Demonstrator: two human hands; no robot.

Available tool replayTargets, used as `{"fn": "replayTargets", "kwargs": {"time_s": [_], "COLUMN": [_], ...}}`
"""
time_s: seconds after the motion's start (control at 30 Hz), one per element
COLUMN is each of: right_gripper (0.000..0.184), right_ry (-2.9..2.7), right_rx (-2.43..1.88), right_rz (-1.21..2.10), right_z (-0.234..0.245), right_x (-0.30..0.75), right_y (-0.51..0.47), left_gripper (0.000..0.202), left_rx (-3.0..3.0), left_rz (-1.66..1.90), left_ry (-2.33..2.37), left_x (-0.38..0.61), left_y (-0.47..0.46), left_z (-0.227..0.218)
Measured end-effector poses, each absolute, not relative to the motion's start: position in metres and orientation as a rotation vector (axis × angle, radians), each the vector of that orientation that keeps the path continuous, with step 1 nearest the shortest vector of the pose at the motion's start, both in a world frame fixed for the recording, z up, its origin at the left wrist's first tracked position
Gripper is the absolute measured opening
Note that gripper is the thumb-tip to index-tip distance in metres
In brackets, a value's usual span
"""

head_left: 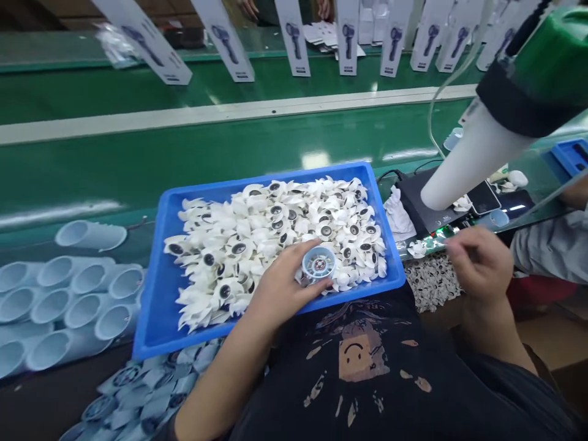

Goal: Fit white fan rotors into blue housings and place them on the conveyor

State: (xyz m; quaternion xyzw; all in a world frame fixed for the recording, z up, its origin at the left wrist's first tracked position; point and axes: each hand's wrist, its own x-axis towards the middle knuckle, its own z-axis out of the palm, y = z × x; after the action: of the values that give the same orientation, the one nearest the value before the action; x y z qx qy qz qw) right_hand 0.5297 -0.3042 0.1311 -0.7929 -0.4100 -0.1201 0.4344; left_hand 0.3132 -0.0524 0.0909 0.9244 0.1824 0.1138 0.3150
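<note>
Head view: left grip [281, 280] holds a round housing [318, 263] (pale-blue, plastic-looking, spoked).

Ref = tray [151, 294]: fan rotors [266, 245] in it, ring part [318, 264] in left hand [282, 278] over its near edge, rows of tubes [57, 306] to its left, heap of housings [147, 392] off its near left corner. Behind it: long surface [257, 147] with a strip [229, 112] running across, then a row of cartons [296, 46] farther back. Right of it: crumpled wad [399, 214] just beside, flat box [425, 205] past that under a tilted cylinder [475, 153], right hand [484, 263] nearer the wearer, heap of small parts [432, 285] by its near right corner.
</note>
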Motion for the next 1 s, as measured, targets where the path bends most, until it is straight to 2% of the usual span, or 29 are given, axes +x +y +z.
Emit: {"fn": "replayTargets", "kwargs": {"time_s": [0.1,0.2,0.3,0.4,0.47,0.57,0.67,0.83,1.0], "right_gripper": [0.012,0.023,0.027,0.031,0.027,0.023,0.023,0.019,0.027], "right_ry": [-1.552,-1.67,-1.647,-1.615,-1.589,-1.533,-1.46,-1.316,-1.197], "right_rx": [-1.862,-2.321,-2.527,-2.675,-2.736,-2.786,-2.804,-2.709,-2.351], "right_rz": [-0.065,0.235,0.291,0.341,0.365,0.373,0.396,0.445,0.457], "right_z": [0.143,0.146,0.143,0.138,0.136,0.136,0.134,0.13,0.14], "right_x": [0.507,0.502,0.506,0.51,0.511,0.512,0.512,0.512,0.51], "right_y": [-0.26,-0.203,-0.152,-0.124,-0.119,-0.121,-0.121,-0.117,-0.129], "left_gripper": [0.055,0.063,0.071,0.061,0.052,0.038,0.029,0.034,0.042], "left_rx": [2.389,2.358,2.353,2.354,2.328,2.297,2.357,2.548,2.725], "left_rz": [0.21,0.197,0.363,0.623,0.75,0.75,0.552,0.416,0.351], "left_ry": [0.591,0.622,0.622,0.621,0.628,0.629,0.636,0.574,0.647], "left_x": [0.318,0.32,0.316,0.305,0.296,0.286,0.283,0.291,0.288], "left_y": [-0.054,-0.056,-0.06,-0.061,-0.06,-0.055,-0.049,-0.041,-0.034], "left_z": [0.089,0.087,0.084,0.079,0.077,0.082,0.093,0.098,0.093]}}
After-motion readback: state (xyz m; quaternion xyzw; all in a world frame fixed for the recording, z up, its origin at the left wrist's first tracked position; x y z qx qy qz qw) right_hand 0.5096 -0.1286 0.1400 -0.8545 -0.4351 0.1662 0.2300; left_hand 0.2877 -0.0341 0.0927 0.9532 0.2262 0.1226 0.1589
